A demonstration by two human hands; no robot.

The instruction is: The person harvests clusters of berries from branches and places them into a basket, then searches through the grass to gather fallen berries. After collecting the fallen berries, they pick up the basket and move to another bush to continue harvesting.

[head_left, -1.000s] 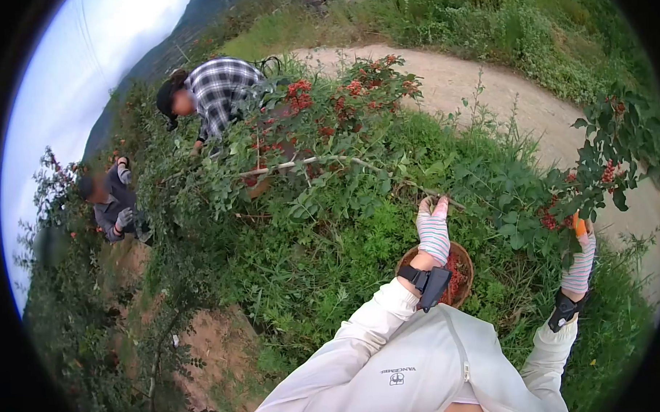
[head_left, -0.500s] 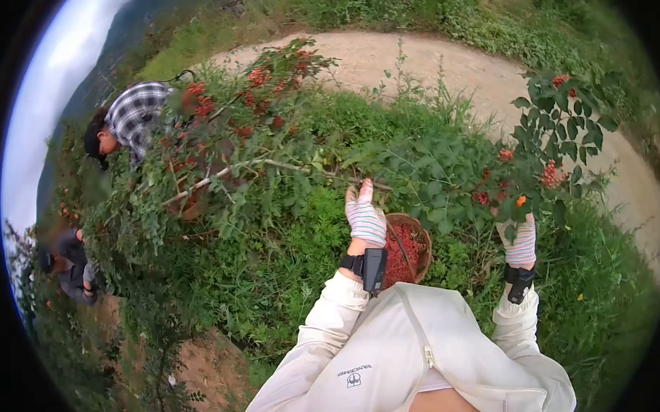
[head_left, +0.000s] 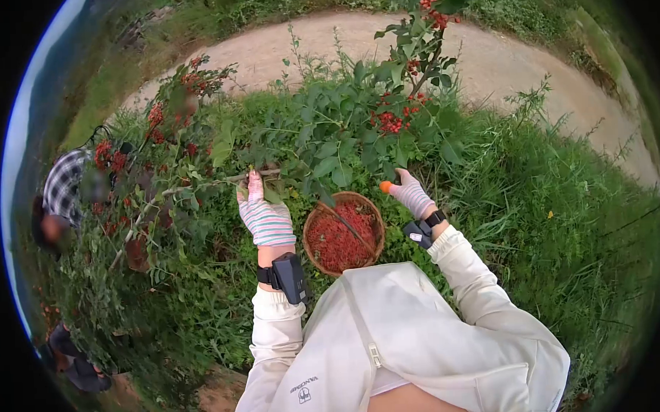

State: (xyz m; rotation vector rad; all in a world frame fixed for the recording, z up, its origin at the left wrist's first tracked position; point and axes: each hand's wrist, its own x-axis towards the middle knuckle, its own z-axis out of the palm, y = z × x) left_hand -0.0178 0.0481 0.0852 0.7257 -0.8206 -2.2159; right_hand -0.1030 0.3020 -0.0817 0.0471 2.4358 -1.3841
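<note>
My left hand [head_left: 266, 217], in a striped glove with bare fingertips, is closed around a thin woody branch [head_left: 231, 179]. My right hand [head_left: 414, 196] wears a similar glove and has a bright orange cap or piece at one fingertip. Its fingers point left, slightly apart, and I see nothing held in them. Between and below the hands, a round wicker basket [head_left: 381, 237] holds many small red berries [head_left: 335, 242]; its handle crosses over them. Above my right hand, a leafy stem bears a red berry cluster [head_left: 389, 122].
More berry clusters [head_left: 156, 116] hang on the bush at left. A person in a checked shirt [head_left: 64, 182] bends there, and another person [head_left: 85, 367] is lower left. Dense grass [head_left: 505, 222] lies at right, and a dirt path [head_left: 382, 33] curves behind.
The view has swung right and shows the whole basket. My right hand has come away from the berry-bearing leaves, leftward toward the basket. My left hand still grips the branch.
</note>
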